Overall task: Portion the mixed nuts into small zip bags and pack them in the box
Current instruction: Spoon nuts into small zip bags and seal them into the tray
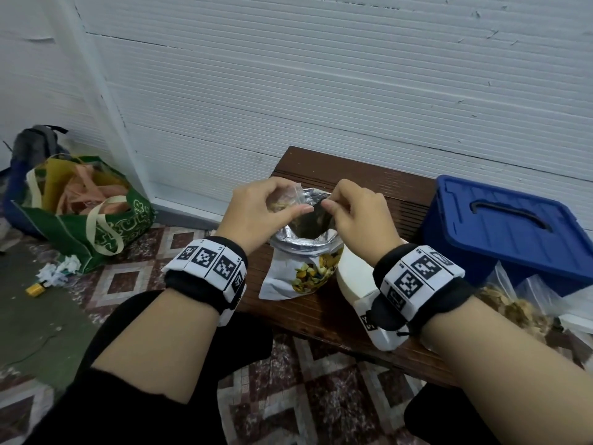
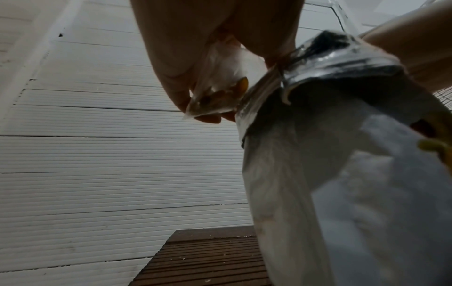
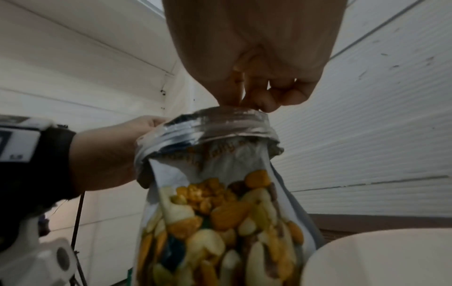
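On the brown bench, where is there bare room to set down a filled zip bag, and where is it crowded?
Bare slats show on the bench behind the nut pouch, up to the wall, and in front of the pouch toward the near edge. The right side is crowded: white container, blue box, filled zip bags. Both hands, left hand and right hand, hover over the pouch.

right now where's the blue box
In the head view the blue box sits, lid on, at the right end of the wooden bench, against the wall, right of the open nut pouch and behind the filled zip bags.
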Available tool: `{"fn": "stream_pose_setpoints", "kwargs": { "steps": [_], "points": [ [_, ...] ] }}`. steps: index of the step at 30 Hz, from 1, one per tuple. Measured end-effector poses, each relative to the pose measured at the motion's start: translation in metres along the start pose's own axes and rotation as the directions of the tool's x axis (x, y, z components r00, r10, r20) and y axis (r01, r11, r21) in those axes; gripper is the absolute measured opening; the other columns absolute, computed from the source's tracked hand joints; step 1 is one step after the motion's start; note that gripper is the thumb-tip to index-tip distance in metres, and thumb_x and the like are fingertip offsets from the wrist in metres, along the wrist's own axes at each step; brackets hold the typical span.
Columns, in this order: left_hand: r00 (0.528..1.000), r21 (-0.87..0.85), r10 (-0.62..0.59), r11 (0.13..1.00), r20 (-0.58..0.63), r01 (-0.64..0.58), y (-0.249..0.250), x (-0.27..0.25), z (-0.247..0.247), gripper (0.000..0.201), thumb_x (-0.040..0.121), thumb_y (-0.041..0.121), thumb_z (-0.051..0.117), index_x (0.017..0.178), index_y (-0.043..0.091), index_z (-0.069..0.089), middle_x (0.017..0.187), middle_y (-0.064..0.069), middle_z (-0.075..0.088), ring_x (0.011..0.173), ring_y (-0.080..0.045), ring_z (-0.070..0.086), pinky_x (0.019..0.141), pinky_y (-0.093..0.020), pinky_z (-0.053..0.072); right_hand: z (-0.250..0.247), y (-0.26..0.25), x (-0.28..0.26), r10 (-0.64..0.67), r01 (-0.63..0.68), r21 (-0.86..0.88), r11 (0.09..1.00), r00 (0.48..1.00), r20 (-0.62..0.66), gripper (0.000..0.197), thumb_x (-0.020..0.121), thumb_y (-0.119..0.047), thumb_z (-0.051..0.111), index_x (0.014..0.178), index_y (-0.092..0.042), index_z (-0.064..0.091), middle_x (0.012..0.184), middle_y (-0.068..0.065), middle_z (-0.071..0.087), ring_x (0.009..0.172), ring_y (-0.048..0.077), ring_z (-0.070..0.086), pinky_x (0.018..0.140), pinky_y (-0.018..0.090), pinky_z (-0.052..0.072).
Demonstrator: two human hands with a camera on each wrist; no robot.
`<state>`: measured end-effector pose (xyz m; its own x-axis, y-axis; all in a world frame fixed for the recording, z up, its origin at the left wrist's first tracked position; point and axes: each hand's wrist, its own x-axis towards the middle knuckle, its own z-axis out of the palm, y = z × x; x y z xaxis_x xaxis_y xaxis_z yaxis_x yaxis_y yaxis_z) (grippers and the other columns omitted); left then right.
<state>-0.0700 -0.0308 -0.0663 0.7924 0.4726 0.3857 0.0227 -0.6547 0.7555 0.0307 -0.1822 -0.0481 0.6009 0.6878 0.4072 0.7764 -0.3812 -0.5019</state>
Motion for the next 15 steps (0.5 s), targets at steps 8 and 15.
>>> {"fn": "stream_pose_setpoints", "kwargs": {
  "steps": [8, 15],
  "points": [
    [1.0, -0.001, 0.005, 1.0, -0.009, -0.005, 0.0, -0.002, 0.001, 0.06, 0.062, 0.065, 0.066, 0.106, 0.024, 0.068, 0.096, 0.008, 0.07, 0.088, -0.005, 0.064, 0.081, -0.028, 0.055, -0.006, -0.001, 0.006, 0.38, -0.316, 0.343, 0.885, 0.914, -0.14, 0.03, 0.095, -0.019, 0.055, 0.068, -0.021, 0.042, 0.069, -0.006, 0.053, 0.064, 0.012, 0.053, 0.06, 0.021, 0.039],
    [1.0, 0.011, 0.001, 1.0, -0.004, -0.001, 0.0, -0.003, -0.001, 0.055, 0.066, 0.059, 0.07, 0.109, 0.026, 0.068, 0.095, 0.013, 0.068, 0.088, -0.002, 0.062, 0.078, -0.02, 0.054, -0.027, 0.013, 0.018, 0.591, -0.447, 0.458, 0.768, 0.771, -0.239, 0.028, 0.096, -0.022, 0.052, 0.07, -0.021, 0.043, 0.074, -0.005, 0.051, 0.064, 0.004, 0.046, 0.057, 0.019, 0.035]
  ]
}}
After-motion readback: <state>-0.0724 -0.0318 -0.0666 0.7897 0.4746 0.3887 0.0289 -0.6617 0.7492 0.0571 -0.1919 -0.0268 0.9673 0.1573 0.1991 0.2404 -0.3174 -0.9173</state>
